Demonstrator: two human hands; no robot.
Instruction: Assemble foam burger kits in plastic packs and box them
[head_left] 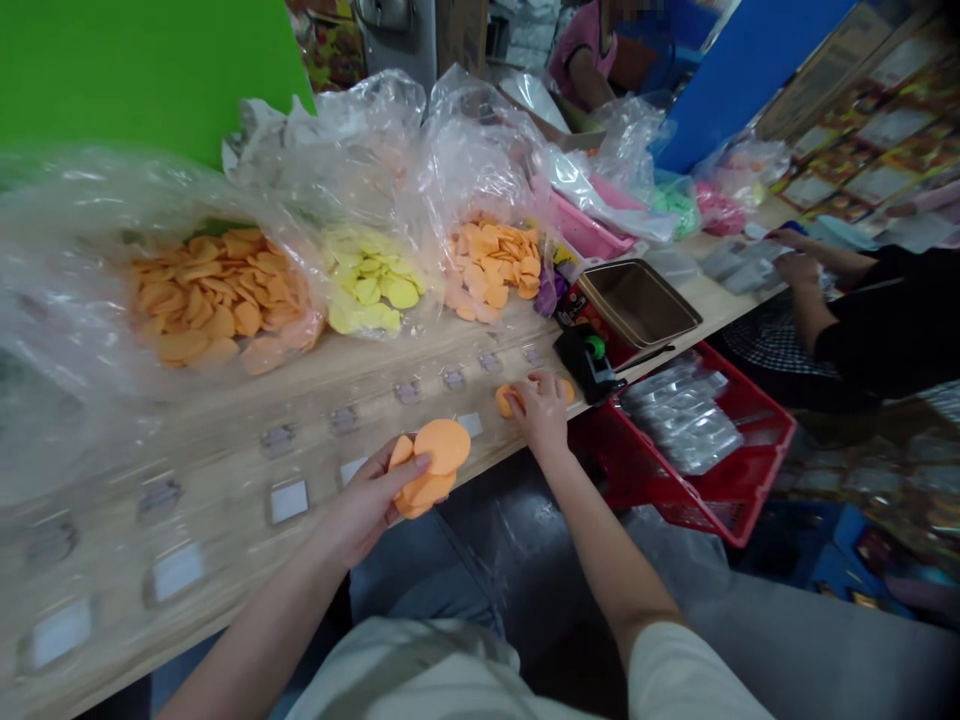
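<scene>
My left hand (379,490) grips several flat orange discs (442,447), fanned between thumb and fingers above the bench's front edge. My right hand (541,408) is lowered to the bench, its fingers closed on an orange disc (504,401). Another orange disc (567,391) lies just right of that hand. Clear plastic trays line the bench in a row; white squares (289,501) show along their near side and small greyish pieces (278,437) along their far side. Between my hands lies a further white square (469,424).
Behind the trays are plastic bags of orange discs (217,285), yellow discs (371,275) and more orange discs (491,260). A black tape dispenser (589,368) and brown-lined bin (637,305) stand right. Below is a red crate (739,500) of clear packaging. A co-worker (885,310) works at right.
</scene>
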